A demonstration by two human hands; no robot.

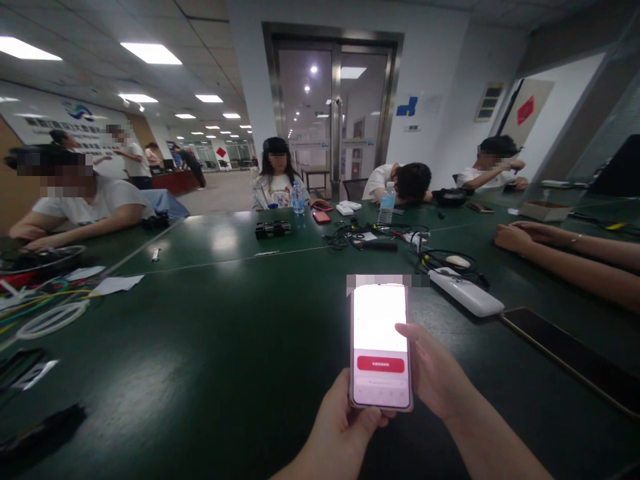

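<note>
A smartphone [381, 380] stands upright before me, its screen lit with a white upper part and a red button below. My left hand [345, 417] is closed round its lower left corner, with the thumb across the bottom edge. Along the right edge is my right hand [433, 373], its thumb reaching over the screen and its other fingers hidden behind the phone. To the right of my hands, a dark phone [570, 360] lies flat on the green table [210, 347], beside a long white device [467, 293].
Black cables [350, 233], a water bottle [387, 203] and another bottle [299, 199] occupy the table's far side. Coloured wires [50, 320] lie at left. Several people sit around the table; another person's forearms [560, 257] rest on it at right.
</note>
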